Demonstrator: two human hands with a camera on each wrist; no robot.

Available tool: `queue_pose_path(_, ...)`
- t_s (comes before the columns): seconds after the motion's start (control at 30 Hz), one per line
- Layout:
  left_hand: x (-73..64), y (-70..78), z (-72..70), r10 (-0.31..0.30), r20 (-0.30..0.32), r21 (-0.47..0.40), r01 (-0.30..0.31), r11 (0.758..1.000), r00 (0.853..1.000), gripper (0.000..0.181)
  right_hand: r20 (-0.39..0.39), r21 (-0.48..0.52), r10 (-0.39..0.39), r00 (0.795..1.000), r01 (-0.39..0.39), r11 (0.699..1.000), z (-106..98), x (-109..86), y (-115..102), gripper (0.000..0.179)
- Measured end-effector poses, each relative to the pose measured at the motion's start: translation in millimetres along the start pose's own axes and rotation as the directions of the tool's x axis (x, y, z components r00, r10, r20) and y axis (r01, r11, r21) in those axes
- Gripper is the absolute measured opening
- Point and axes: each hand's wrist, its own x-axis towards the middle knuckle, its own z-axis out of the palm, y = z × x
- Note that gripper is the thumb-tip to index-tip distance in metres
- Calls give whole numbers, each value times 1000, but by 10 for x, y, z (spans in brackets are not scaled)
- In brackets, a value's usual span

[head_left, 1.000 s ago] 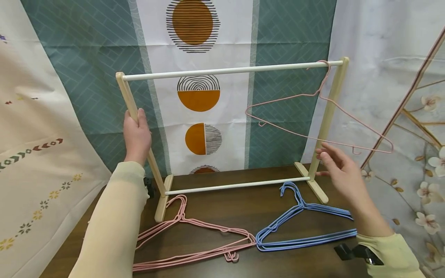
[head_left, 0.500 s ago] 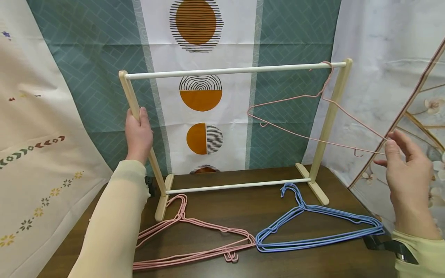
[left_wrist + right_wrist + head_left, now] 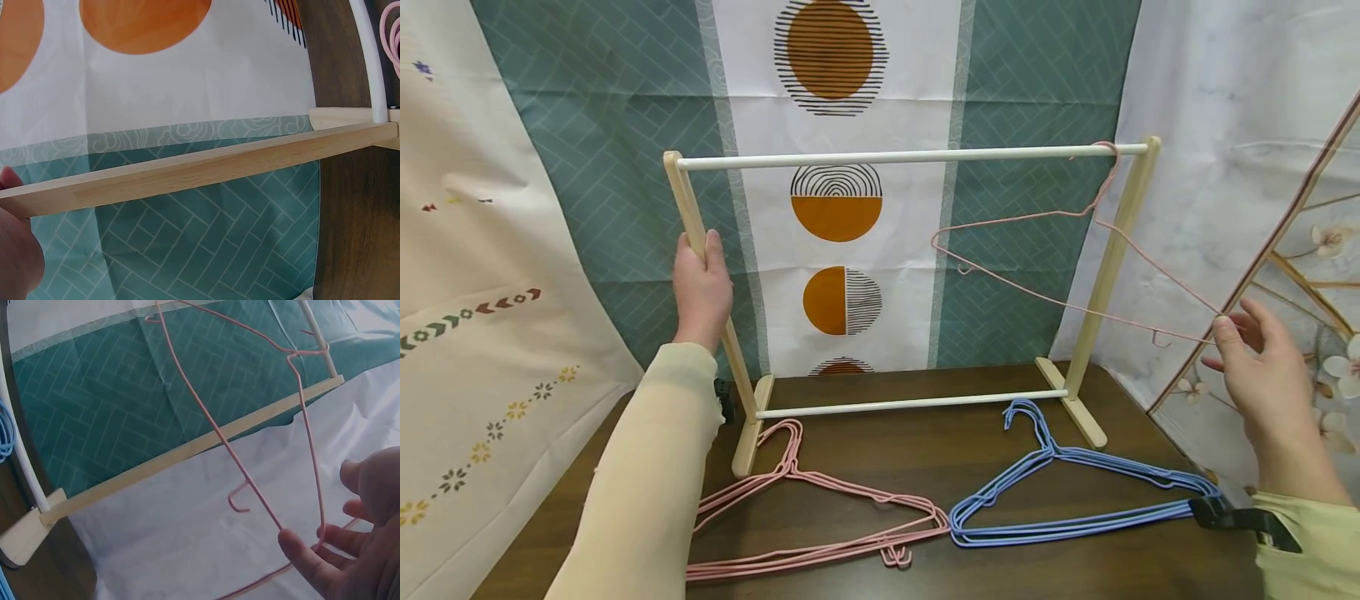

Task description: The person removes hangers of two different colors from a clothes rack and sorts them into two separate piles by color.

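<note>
A wooden clothes rack (image 3: 887,157) with white rails stands upright on the table. My left hand (image 3: 703,287) grips its left post (image 3: 187,170), fingers and thumb wrapped around the wood. From the right end of the top rail hangs a pink wire clothes hanger (image 3: 1102,188), its hook over the rail and its body turned at an angle. My right hand (image 3: 1270,375) is at the hanger's lower right corner. In the right wrist view the fingertips (image 3: 294,544) touch the hanger wire, fairly straight, while the thumb (image 3: 351,477) stands apart from it.
A stack of pink hangers (image 3: 788,470) lies on the dark wooden table (image 3: 850,450) at the left front. Blue hangers (image 3: 1054,451) lie stacked at the right, their edge close to the pink ones. Patterned cloths (image 3: 1045,75) hang behind and at both sides.
My right hand has moved right from beneath the hanger to its lower right corner, then dipped slightly left and down. The hanger has swung slightly. My left hand keeps its grip on the post.
</note>
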Motion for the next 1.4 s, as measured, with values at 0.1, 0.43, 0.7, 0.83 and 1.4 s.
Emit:
queue_pose_path(0.1, -1, 12, 0, 1, 0, 4, -1, 1000, 1000, 63, -11, 57, 5, 1000, -4, 998, 34, 24, 29, 68)
queue_pose_path(0.43, 25, 19, 11, 3, 15, 15, -3, 1000, 1000, 63, 97, 529, -113, 989, 45, 847, 133, -58, 176, 17)
queue_pose_path(0.7, 7, 11, 23, -7, 17, 1, 7, 1000, 1000, 61, 172, 786, -244, 954, 16, 619, 265, -116, 267, 26)
queue_pose_path(0.83, 7, -4, 24, -12, 20, -8, 12, 1000, 1000, 62, 208, 848, -278, 938, -31, 529, 327, -134, 269, 26)
queue_pose_path(1.4, -32, 23, 0, -6, 6, -8, 6, 1000, 1000, 63, 184, 942, -375, 909, -54, 331, 534, -210, 59, 28)
